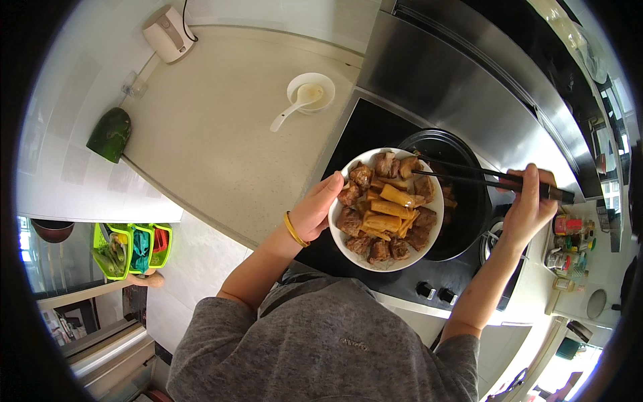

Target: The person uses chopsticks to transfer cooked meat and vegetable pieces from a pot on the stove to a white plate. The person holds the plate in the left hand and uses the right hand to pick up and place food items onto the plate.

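Note:
My left hand grips the rim of a white bowl, thumb on top. Chunks of browned meat ring the bowl, and yellowish-brown strips are heaped in the middle; I cannot tell what food these are. In my right hand is a pair of black chopsticks. Their tips reach over the bowl's upper right side, at a piece of meat. Beneath and beyond the bowl stands a dark round pan on the hob, partly hidden by the bowl, with some brown food inside.
On the counter sits a small white bowl with a white spoon in it. Farther off are an electric kettle and a cut green melon or gourd. Hob knobs line the front edge. Condiment jars stand at right.

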`<state>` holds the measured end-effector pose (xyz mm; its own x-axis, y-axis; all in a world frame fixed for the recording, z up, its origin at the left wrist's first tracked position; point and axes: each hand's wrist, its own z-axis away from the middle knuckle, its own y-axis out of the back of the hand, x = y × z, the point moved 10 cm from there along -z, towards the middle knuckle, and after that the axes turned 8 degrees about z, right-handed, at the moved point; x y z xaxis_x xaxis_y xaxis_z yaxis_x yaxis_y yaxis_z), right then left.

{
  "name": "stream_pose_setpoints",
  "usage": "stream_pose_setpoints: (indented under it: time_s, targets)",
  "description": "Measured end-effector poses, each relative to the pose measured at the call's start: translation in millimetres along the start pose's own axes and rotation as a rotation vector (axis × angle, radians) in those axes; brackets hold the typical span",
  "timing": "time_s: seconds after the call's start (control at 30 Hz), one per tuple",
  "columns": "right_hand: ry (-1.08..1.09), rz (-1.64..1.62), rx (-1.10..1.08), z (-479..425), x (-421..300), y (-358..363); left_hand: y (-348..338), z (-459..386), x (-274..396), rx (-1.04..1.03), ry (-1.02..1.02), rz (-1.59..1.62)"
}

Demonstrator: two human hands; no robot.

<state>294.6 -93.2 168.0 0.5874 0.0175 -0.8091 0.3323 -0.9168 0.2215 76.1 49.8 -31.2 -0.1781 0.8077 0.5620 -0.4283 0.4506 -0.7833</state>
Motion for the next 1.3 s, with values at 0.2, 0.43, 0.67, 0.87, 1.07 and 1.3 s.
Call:
stream_pose_setpoints:
  time_s: [0.2,0.43,0.67,0.87,1.07,1.3]
  targets:
    - [-0.026,0.049,-0.205,-22.3,-6.0,-24.0,3.4,-2.9,-4.7,0.009,0.039,0.028]
    - [-0.087,0.021,-0.238,-27.7,-3.3,-35.8,7.2,-6.0,-5.5,-0.004,0.045,0.006]
    - [0.005,-0.109,-0.031,-6.6,-2.9,18.7,0.4,-3.0,0.5,-0.019,0.005,0.040]
    - [-0.039,-0.170,-0.074,8.0,1.0,-8.5,-3.5,1.5,-4.3,-0.046,0.005,0.017]
    - [-0.028,-0.204,-0.027,10.8,-9.1,2.4,2.1,3.4,-7.8,0.031,0.001,0.065]
    - [-0.142,-0.186,-0.036,47.9,5.2,3.6,2.5,2.3,-10.2,-0.034,-0.012,0.080]
